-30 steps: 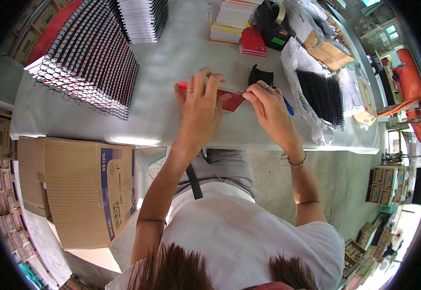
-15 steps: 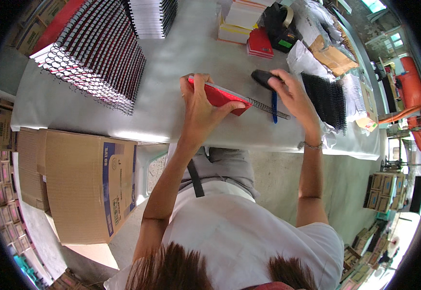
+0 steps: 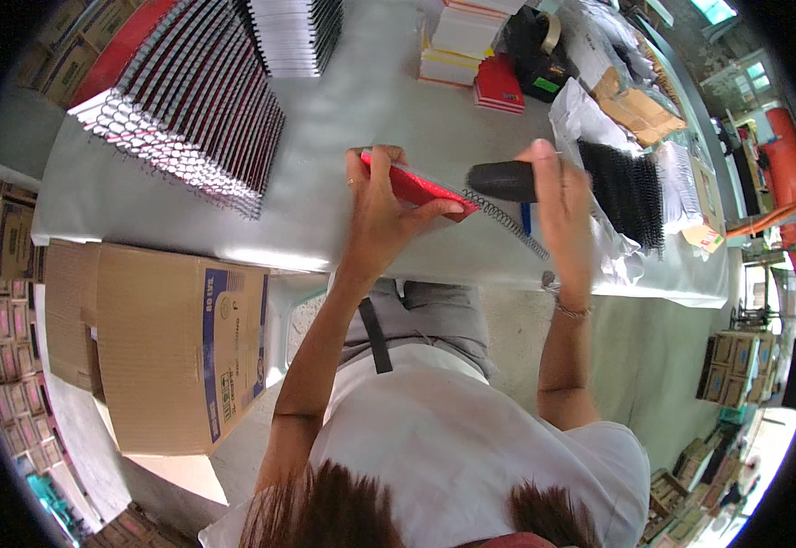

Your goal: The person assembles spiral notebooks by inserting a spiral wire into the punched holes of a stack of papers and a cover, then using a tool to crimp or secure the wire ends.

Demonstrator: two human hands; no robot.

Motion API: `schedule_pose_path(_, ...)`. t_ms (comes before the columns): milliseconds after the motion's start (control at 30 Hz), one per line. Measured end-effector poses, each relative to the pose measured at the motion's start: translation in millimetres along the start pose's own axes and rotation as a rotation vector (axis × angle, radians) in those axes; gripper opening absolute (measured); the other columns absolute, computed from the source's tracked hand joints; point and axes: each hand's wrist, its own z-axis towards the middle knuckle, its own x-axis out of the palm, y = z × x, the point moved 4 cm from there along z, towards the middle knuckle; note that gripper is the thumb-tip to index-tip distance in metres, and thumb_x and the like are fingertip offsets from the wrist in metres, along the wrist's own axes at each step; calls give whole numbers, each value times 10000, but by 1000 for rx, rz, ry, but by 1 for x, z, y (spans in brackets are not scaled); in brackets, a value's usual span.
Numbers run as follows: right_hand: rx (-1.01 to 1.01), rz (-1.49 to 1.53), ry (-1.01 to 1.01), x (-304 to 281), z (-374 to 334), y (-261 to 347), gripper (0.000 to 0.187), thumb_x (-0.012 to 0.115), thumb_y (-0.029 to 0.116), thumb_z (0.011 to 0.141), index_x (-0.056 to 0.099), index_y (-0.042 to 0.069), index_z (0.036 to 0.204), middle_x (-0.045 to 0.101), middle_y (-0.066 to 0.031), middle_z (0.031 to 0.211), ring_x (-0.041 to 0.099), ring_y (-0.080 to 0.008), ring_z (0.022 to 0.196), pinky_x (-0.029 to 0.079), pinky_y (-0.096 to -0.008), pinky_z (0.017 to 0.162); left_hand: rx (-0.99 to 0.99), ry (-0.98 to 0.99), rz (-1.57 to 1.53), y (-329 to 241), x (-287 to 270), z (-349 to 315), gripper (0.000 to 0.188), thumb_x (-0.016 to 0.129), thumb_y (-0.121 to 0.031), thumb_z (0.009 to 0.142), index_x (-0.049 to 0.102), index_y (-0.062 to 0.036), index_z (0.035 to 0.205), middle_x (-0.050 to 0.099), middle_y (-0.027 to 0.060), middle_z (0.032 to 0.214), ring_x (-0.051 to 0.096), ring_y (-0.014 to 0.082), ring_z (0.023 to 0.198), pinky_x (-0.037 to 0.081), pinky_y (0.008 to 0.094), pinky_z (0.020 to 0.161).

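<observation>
My left hand (image 3: 380, 210) grips a small red-covered notebook (image 3: 416, 190) above the table, thumb along its near side and fingers over the far end. From the notebook's right corner sticks out a dark spiral binding coil (image 3: 515, 226), slanting down to the right. My right hand (image 3: 562, 205), blurred by motion, is closed around a black, rounded cylindrical tool (image 3: 500, 182). The tool's left end is beside the coil, close to the notebook's corner; whether they touch I cannot tell. A blue thin-handled item (image 3: 526, 219) lies behind the coil, partly hidden by my right hand.
Tall stacks of spiral-bound notebooks (image 3: 188, 119) stand at the left. Small red books (image 3: 498, 84), a black tape dispenser (image 3: 530, 55) and plastic-wrapped packages (image 3: 631, 105) lie far right, black coils (image 3: 622, 192) nearer. A cardboard box (image 3: 151, 347) is at the table's near left.
My right hand has swung the black tool nearer the coil and turned it more level. The coil's free end now points more steeply down. My left hand keeps its hold on the notebook.
</observation>
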Motion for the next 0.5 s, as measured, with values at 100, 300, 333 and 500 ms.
schedule_pose_path(100, -181, -198, 14, 10, 1, -6, 410, 541, 267, 1031, 608, -47, 776, 564, -214, 691, 571, -404, 655, 429, -458, 627, 18, 3, 10, -2, 4, -3, 903, 971, -414, 536, 468, -33, 1182, 419, 154, 1142, 467, 323, 1057, 465, 422, 886)
schedule_pose_path(300, -11, -77, -73, 11, 1, -6, 412, 607, 267, 993, 568, -37, 719, 554, -203, 695, 531, -389, 634, 400, -429, 588, 29, -15, 31, -3, 4, 1, 880, 957, -418, 575, 456, -25, 1182, 442, 147, 1118, 470, 308, 1031, 461, 418, 889)
schedule_pose_path(333, -96, -172, -46, 15, 1, -4, 402, 621, 255, 985, 566, -37, 714, 542, -194, 681, 525, -379, 626, 396, -420, 586, 55, 10, 61, -5, 4, 2, 891, 952, -442, 579, 450, -16, 1178, 446, 145, 1110, 474, 298, 1026, 460, 414, 896)
schedule_pose_path(500, -92, -189, -62, 6, 3, 14, 375, 676, 210, 946, 563, -33, 684, 515, -157, 633, 520, -355, 586, 387, -397, 584, 75, -15, -13, -1, -2, 7, 864, 944, -436, 601, 455, -18, 1177, 443, 142, 1101, 479, 306, 1024, 463, 414, 900)
